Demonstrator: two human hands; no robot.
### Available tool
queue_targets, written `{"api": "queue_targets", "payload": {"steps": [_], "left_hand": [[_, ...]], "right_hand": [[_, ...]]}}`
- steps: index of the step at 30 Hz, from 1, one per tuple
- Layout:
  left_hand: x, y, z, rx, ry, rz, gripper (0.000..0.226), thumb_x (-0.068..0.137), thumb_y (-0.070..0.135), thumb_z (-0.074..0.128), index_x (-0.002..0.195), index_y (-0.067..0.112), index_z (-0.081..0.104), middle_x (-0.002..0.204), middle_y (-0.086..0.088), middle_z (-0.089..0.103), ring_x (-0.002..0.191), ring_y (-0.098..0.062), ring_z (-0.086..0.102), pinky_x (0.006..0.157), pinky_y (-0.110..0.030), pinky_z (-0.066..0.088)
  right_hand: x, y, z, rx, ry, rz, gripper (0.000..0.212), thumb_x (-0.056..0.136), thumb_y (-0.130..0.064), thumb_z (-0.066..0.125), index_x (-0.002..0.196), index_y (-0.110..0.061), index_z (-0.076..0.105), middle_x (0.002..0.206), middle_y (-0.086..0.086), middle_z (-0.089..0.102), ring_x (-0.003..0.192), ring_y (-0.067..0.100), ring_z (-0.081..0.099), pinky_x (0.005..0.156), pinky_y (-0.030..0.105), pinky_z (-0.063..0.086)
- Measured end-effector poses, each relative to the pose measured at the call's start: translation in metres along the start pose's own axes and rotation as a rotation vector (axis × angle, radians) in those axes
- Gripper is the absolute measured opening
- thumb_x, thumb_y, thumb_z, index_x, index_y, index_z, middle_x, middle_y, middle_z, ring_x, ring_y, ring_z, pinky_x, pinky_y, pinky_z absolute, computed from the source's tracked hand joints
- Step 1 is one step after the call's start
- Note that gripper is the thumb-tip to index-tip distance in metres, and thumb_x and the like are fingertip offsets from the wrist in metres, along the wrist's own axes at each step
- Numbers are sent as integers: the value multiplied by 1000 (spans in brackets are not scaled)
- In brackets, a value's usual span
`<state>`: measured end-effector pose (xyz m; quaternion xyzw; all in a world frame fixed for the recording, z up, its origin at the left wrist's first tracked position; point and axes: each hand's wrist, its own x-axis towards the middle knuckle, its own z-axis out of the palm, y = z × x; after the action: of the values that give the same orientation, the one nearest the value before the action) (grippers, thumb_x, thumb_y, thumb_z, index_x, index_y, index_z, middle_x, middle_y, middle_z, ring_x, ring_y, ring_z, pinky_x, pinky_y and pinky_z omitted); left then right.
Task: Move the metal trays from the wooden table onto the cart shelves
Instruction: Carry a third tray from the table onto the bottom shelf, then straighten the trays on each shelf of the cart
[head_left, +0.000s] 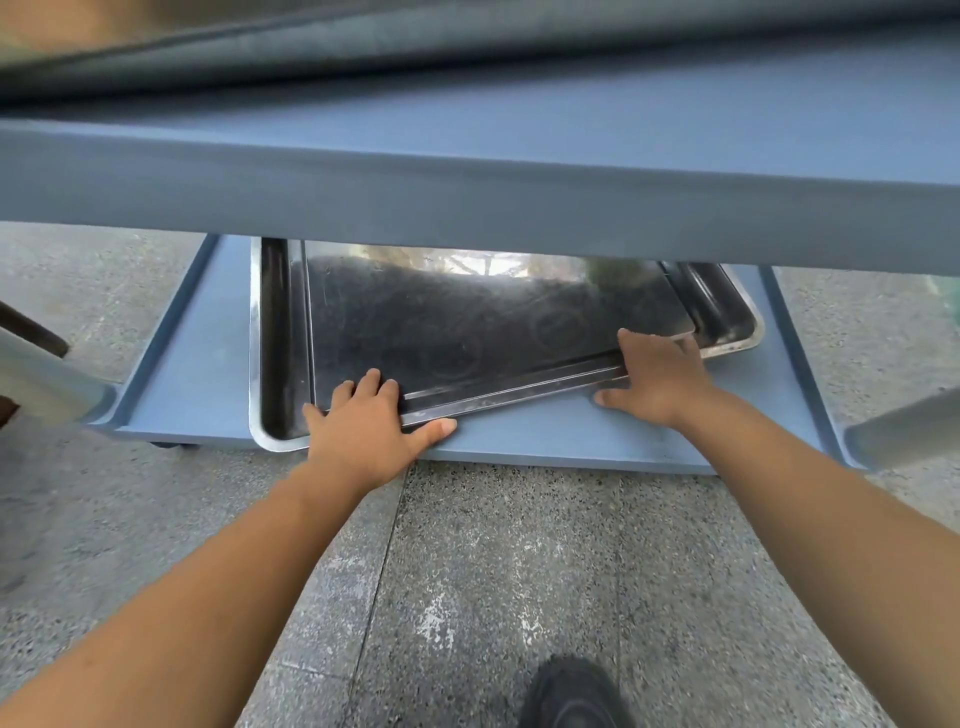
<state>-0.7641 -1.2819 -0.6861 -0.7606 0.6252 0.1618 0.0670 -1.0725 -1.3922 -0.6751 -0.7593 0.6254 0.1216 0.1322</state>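
1. A grey-blue cart fills the upper view; its upper shelf (467, 208) runs across the frame, and the bottom shelf (545, 431) sits just above a speckled stone floor (467, 571).
2. Two metal trays lie on the bottom shelf. The lower tray (275, 338) sits square to the shelf, with its left rim and far right corner showing.
3. The upper tray (467, 322) rests on top of the lower one, turned at an angle, so its near edge runs diagonally and its near right part overhangs the bare shelf.
4. The left hand (363, 431) grips the upper tray's near left corner: fingers curl over the rim and the thumb lies along the shelf below the edge.
5. The right hand (660, 379) grips the same tray's near right corner, fingers on top of the rim and thumb pointing left underneath.
6. Both bare forearms reach forward from the bottom of the frame.
7. A dark shoe (571, 696) shows on the floor at the bottom edge.
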Motion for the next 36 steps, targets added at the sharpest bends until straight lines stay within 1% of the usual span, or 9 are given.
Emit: {"api": "queue_targets", "payload": {"steps": [3, 5, 9, 12, 15, 20, 27, 33, 36], "left_hand": [[-3, -2, -10, 7, -133, -11, 123, 54, 100, 12, 150, 25, 27, 163, -1, 12, 149, -32, 12, 108, -74, 13], [-16, 0, -14, 57, -166, 5, 119, 61, 97, 17, 155, 25, 12, 165, -1, 2, 150, -31, 2, 110, -73, 7], [-79, 4, -24, -21, -77, 52, 93, 82, 76, 40, 153, 23, 15, 163, -1, 10, 150, -28, 7, 112, -71, 13], [-143, 7, -45, -58, -204, 54, 78, 91, 65, 41, 153, 24, 18, 161, -3, 21, 146, -29, 22, 111, -68, 20], [-198, 4, -87, -102, -288, 105, 67, 96, 55, 39, 151, 19, 26, 148, -12, 43, 132, -33, 45, 106, -55, 40], [-262, -2, -207, -129, -180, 148, 47, 96, 48, 48, 129, 15, 53, 116, -12, 68, 105, -31, 64, 85, -43, 54], [-337, 8, -398, -140, -161, 205, 47, 92, 50, 46, 131, 22, 52, 118, -4, 67, 110, -25, 62, 90, -39, 51], [-390, 31, -562, -159, -7, 251, 33, 91, 47, 50, 108, 20, 60, 105, -6, 69, 100, -30, 63, 82, -40, 52], [-406, 43, -638, -188, 55, 294, 39, 91, 49, 49, 117, 23, 59, 105, -1, 70, 98, -25, 64, 84, -39, 53]], "right_hand": [[-25, -15, 3, -29, 35, -8, 90, 86, -50, 61, 153, -9, 17, 159, 12, 22, 147, 32, 19, 120, 50, 15], [-53, -24, 3, 15, 72, -35, 85, 90, -42, 59, 153, -7, 16, 161, 15, 16, 148, 33, 13, 121, 47, 15], [-128, -47, -10, 205, -4, -63, 70, 90, -33, 63, 147, -7, 31, 152, 15, 33, 141, 31, 29, 117, 43, 27], [-191, -66, -34, 261, -122, -45, 60, 92, -35, 61, 143, -13, 39, 137, 9, 51, 127, 28, 48, 104, 40, 43], [-246, -81, -74, 236, -127, -15, 53, 93, -37, 57, 138, -14, 40, 110, 9, 66, 106, 30, 61, 86, 40, 49], [-313, -101, -176, 249, -148, -26, 33, 95, -37, 54, 115, -13, 57, 84, 3, 66, 89, 26, 67, 68, 32, 48], [-384, -133, -359, 229, -134, -89, 35, 92, -43, 51, 112, -16, 60, 107, 6, 69, 104, 29, 62, 77, 37, 48], [-439, -141, -529, 201, -42, -145, 38, 90, -46, 54, 117, -21, 61, 116, 8, 67, 113, 30, 58, 88, 37, 48], [-463, -136, -600, 176, 33, -163, 37, 89, -46, 51, 116, -22, 60, 116, 6, 67, 110, 30, 58, 85, 38, 48]]}}
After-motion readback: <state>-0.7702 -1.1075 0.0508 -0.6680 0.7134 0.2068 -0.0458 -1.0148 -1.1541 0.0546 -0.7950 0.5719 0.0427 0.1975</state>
